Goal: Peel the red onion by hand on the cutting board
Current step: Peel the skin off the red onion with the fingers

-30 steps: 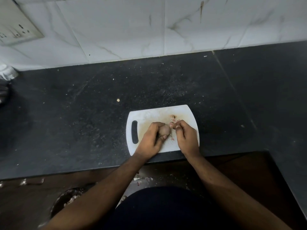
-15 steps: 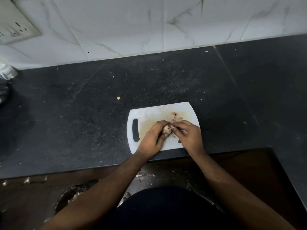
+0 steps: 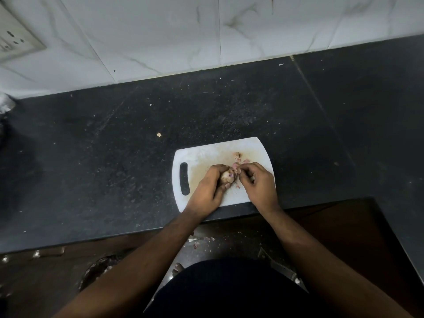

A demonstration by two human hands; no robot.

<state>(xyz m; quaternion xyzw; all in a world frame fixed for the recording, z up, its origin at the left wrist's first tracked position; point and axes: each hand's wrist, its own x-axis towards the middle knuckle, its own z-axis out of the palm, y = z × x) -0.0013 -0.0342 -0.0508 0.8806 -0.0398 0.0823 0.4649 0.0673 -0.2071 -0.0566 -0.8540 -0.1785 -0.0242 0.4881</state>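
Left hand (image 3: 207, 191) fingers gripping onion (image 3: 227, 176), right hand (image 3: 259, 182) pinching its skin, white board (image 3: 202, 154), black counter (image 3: 114, 157), marble wall (image 3: 160, 31)

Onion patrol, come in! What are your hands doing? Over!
Left hand shut on onion, over cutting board. Right hand pinching skin at its top. Peel scraps on board, nothing blocking.
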